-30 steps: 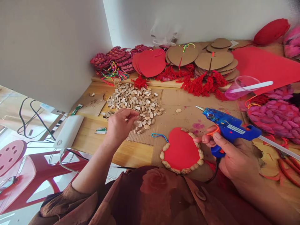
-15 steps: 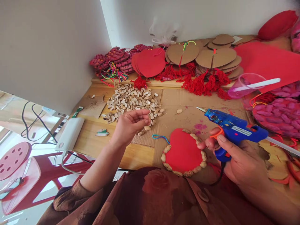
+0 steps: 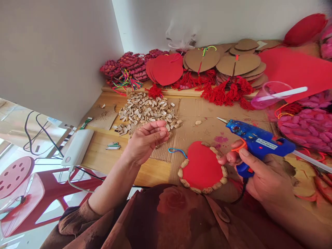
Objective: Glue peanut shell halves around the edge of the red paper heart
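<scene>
A red felt heart (image 3: 202, 166) with a blue loop lies on the cardboard mat in front of me, with peanut shells glued round most of its edge. My right hand (image 3: 259, 173) grips a blue hot glue gun (image 3: 255, 140) just right of the heart, its metal nozzle pointing left above the mat. My left hand (image 3: 146, 140) is raised palm-up at the near edge of a pile of peanut shells (image 3: 147, 109). Its fingertips are pinched together on a small shell that they mostly hide.
Along the wall lie red felt hearts (image 3: 167, 69), cardboard hearts (image 3: 238, 64) and red tassels. A pink cup (image 3: 269, 94) and pink-dyed shell hearts (image 3: 308, 126) sit at the right. A white power block (image 3: 77, 147) rests at the table's left edge, a red stool (image 3: 23, 186) beyond.
My left hand lifted out of the shell pile, turned palm-up and drew toward me with its fingertips closed. The right hand with the glue gun barely moved.
</scene>
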A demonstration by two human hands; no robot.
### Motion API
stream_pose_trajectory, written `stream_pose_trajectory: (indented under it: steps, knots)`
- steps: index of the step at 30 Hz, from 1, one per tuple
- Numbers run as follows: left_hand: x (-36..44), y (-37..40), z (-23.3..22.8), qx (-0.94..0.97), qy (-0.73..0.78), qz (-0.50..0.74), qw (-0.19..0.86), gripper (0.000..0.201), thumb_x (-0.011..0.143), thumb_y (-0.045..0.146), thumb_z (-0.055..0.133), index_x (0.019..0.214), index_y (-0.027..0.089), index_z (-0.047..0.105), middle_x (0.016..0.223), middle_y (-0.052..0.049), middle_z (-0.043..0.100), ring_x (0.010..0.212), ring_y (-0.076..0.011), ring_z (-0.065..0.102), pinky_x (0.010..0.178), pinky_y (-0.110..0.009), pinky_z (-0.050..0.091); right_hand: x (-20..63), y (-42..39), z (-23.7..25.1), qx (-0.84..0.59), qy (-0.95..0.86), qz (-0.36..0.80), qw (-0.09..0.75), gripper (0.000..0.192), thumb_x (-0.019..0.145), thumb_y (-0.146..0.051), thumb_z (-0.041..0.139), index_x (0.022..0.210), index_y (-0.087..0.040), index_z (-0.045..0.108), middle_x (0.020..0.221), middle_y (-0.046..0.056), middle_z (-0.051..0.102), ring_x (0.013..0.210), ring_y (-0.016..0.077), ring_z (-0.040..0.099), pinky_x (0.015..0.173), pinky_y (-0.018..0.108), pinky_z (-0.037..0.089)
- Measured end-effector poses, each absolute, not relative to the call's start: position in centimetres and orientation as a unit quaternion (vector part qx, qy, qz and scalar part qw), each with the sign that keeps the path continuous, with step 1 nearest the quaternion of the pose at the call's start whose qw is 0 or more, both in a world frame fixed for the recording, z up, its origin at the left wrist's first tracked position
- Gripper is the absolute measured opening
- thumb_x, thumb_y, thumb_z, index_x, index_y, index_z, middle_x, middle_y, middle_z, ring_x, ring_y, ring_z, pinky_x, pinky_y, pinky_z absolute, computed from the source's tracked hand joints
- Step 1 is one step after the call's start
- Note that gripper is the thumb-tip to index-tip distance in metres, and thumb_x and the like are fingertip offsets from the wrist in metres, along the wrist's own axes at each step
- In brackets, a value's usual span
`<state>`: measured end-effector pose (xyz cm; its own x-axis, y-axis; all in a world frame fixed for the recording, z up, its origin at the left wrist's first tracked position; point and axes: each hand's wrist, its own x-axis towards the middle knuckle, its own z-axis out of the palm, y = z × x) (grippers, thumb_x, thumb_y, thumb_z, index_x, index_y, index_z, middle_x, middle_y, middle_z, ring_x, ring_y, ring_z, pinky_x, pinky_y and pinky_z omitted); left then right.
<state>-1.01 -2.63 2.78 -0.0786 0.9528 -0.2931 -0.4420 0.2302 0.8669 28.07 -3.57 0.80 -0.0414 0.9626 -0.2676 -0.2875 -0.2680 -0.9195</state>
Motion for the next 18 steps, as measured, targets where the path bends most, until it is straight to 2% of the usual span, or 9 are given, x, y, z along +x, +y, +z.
stream_pose_trajectory:
  steps: [2, 5, 6, 10, 13, 18]
  knots:
    - [-0.4, -2.8, 2.5, 0.285, 0.476, 0.549, 0.625, 0.031, 0.068, 0.019, 0.092, 0.096, 0.02, 0.08, 0.084, -0.001, 0.078, 0.075, -0.011, 0.073, 0.072, -0.02, 0.061, 27.9, -3.5, 1.0, -0.482, -0.341, 0.64, 0.492, 0.017, 0.08, -0.038, 0.083, 0.087, -0.027, 0.074, 0.068, -0.002, 0.071, 0.067, 0.0197, 0.075, 0.068, 0.031, 0.065]
    - [1.2, -3.2, 2.2, 0.331, 0.472, 0.519, 0.631, 0.034, 0.076, 0.026, 0.089, 0.109, 0.022, 0.079, 0.093, -0.004, 0.081, 0.08, -0.0124, 0.073, 0.071, -0.02, 0.059, 27.3, -3.2, 1.3, -0.475, -0.313, 0.655, 0.498, 0.025, 0.077, -0.036, 0.086, 0.091, -0.026, 0.068, 0.066, -0.004, 0.071, 0.062, 0.0191, 0.075, 0.049, 0.024, 0.059]
    - [1.9, -3.4, 2.1, 0.353, 0.47, 0.509, 0.629, 0.037, 0.079, 0.029, 0.087, 0.114, 0.023, 0.077, 0.096, -0.004, 0.081, 0.082, -0.0136, 0.074, 0.071, -0.021, 0.058, 27.1, -3.1, 1.3, -0.475, -0.309, 0.651, 0.504, 0.028, 0.075, -0.036, 0.087, 0.091, -0.025, 0.067, 0.067, -0.004, 0.072, 0.06, 0.018, 0.075, 0.048, 0.023, 0.058]
    - [4.3, -4.1, 2.5, 0.459, 0.456, 0.465, 0.604, 0.048, 0.089, 0.031, 0.078, 0.136, 0.026, 0.067, 0.106, -0.006, 0.081, 0.095, -0.018, 0.075, 0.082, -0.026, 0.059, 26.5, -2.9, 1.2, -0.455, -0.306, 0.672, 0.497, 0.029, 0.074, -0.03, 0.088, 0.092, -0.022, 0.066, 0.078, 0.0, 0.079, 0.064, 0.0168, 0.077, 0.052, 0.022, 0.059]
    - [5.7, -4.6, 3.0, 0.498, 0.44, 0.444, 0.601, 0.052, 0.093, 0.028, 0.074, 0.143, 0.026, 0.061, 0.112, -0.007, 0.08, 0.102, -0.0184, 0.074, 0.09, -0.028, 0.058, 26.2, -3.2, 1.3, -0.447, -0.31, 0.677, 0.496, 0.033, 0.074, -0.026, 0.088, 0.1, -0.023, 0.068, 0.083, -0.001, 0.08, 0.067, 0.0154, 0.077, 0.058, 0.023, 0.061]
    - [6.5, -5.0, 3.2, 0.489, 0.422, 0.435, 0.627, 0.056, 0.094, 0.028, 0.072, 0.147, 0.027, 0.056, 0.12, -0.007, 0.078, 0.105, -0.0185, 0.074, 0.084, -0.026, 0.058, 25.5, -3.8, 1.5, -0.415, -0.339, 0.679, 0.503, 0.034, 0.073, -0.018, 0.088, 0.101, -0.025, 0.07, 0.082, -0.006, 0.079, 0.07, 0.0118, 0.076, 0.063, 0.022, 0.062]
